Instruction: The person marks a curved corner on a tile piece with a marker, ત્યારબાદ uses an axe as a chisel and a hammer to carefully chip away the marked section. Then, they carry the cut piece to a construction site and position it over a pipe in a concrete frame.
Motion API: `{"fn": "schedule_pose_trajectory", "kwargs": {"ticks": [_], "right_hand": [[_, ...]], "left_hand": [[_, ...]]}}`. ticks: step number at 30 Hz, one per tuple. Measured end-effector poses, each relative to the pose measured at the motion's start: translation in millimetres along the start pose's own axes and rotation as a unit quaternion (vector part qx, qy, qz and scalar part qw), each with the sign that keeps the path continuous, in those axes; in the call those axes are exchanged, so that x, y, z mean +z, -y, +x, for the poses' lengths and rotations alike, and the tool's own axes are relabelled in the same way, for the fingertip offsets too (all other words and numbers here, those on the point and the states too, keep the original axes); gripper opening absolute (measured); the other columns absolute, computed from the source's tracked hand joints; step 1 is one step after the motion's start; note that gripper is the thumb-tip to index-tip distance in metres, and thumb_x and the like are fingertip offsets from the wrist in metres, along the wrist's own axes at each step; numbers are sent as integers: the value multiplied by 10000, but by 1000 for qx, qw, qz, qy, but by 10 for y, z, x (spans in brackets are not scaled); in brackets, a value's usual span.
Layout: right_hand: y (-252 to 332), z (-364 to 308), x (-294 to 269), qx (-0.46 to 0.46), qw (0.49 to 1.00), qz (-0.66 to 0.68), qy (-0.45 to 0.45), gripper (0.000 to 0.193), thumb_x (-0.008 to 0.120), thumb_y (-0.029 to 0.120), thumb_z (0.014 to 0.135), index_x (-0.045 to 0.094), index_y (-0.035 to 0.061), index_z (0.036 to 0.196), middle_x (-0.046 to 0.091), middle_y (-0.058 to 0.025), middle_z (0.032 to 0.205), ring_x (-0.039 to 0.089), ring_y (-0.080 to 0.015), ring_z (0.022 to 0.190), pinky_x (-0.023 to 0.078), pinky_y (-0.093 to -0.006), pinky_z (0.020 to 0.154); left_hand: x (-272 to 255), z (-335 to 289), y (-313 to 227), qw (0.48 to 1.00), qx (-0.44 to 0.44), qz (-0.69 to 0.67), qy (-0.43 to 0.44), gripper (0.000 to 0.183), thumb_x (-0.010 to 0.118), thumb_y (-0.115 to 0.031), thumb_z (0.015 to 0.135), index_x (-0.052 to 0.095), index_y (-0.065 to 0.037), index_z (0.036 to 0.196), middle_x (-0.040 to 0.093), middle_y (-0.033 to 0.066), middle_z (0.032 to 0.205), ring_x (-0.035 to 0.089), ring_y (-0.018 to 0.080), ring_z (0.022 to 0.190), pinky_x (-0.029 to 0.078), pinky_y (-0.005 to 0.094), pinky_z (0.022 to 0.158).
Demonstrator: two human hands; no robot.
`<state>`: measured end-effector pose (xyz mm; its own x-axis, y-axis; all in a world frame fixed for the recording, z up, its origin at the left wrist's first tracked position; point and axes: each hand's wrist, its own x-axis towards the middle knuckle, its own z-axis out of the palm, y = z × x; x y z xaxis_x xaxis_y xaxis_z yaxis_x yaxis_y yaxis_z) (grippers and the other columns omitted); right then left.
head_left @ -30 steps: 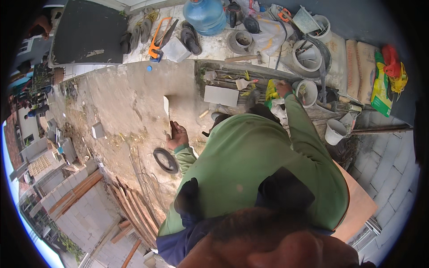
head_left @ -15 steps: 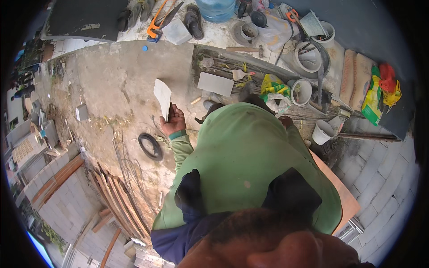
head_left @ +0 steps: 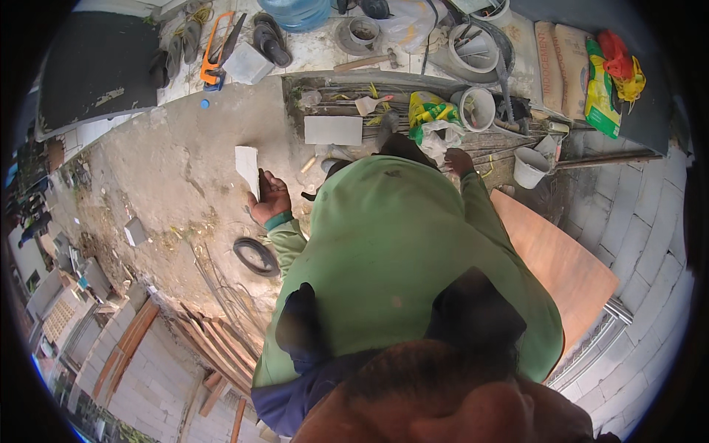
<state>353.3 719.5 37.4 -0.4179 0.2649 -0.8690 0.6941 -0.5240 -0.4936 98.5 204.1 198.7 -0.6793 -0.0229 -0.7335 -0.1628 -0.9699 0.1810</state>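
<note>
My left hand (head_left: 271, 199) is closed on a thin white cut piece of tile (head_left: 246, 164), gripping its narrow lower end while the wide end points away from me. My right hand (head_left: 458, 161) hangs past the right side of my green shirt, close to a crumpled clear plastic bag (head_left: 441, 139) and a white bucket (head_left: 476, 108). Its fingers are dark and partly hidden, so what they do is unclear. Ahead of me a rectangular pale tile (head_left: 333, 131) lies over thin rods, with a paintbrush (head_left: 367, 105) beyond it.
A black rubber ring (head_left: 255, 256) lies left of me. On the ledge ahead are a hammer (head_left: 365, 63), an orange saw (head_left: 214, 55), sandals (head_left: 271, 40) and a tub of tools (head_left: 473, 52). A smaller bucket (head_left: 530, 167) and a brown board (head_left: 550, 258) stand right.
My view has shifted, so the surroundings sit differently in the picture. The tile piece stays in my left hand, tilted a little differently. More of my right hand shows beside my body.
</note>
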Motion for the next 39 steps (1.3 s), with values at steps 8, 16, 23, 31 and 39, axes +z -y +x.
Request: {"fn": "schedule_pose_trajectory", "kwargs": {"ticks": [8, 16, 23, 31, 39], "right_hand": [[-447, -106, -97, 72, 991, -88, -63, 151, 647, 175, 853, 665, 100, 983, 639, -18, 810, 599, -125, 625, 469, -301, 478], [-251, -129, 111, 70, 989, -106, -75, 230, 661, 229, 847, 643, 113, 1044, 634, -14, 803, 596, -122, 613, 453, -290, 463], [-74, 429, 5, 4, 998, -54, -17, 262, 687, 243, 830, 647, 71, 1023, 639, -33, 795, 612, -135, 608, 462, -299, 468], [692, 1408, 214, -112, 948, -299, -11, 303, 649, 225, 861, 633, 10, 1073, 676, -99, 905, 654, -201, 808, 534, -343, 706], [3178, 2836, 1119, -537, 712, -430, -145, 236, 640, 183, 831, 641, 112, 1056, 644, -87, 1083, 613, -322, 962, 492, -436, 849]], "left_hand": [[-47, 12, -41, 999, -22, 33, 31, 624, 378, -457, 946, 517, 31, 1308, 618, 167, 1248, 614, 326, 1019, 501, 431, 788], [-3, 1, -101, 997, 3, 74, -2, 662, 365, -486, 940, 511, 32, 1324, 630, 153, 1216, 607, 298, 1000, 497, 406, 784], [-19, 35, -20, 992, 32, 97, -69, 700, 340, -532, 930, 522, 23, 1317, 641, 130, 1194, 602, 265, 983, 494, 391, 768], [-248, 59, -18, 991, 46, 80, -94, 696, 337, -550, 927, 539, -8, 1314, 630, 108, 1235, 564, 235, 1074, 456, 415, 864], [-213, -94, 698, 977, 119, 104, -144, 815, 208, -645, 954, 499, 1, 1354, 587, 106, 1322, 520, 265, 1160, 403, 420, 980]]}}
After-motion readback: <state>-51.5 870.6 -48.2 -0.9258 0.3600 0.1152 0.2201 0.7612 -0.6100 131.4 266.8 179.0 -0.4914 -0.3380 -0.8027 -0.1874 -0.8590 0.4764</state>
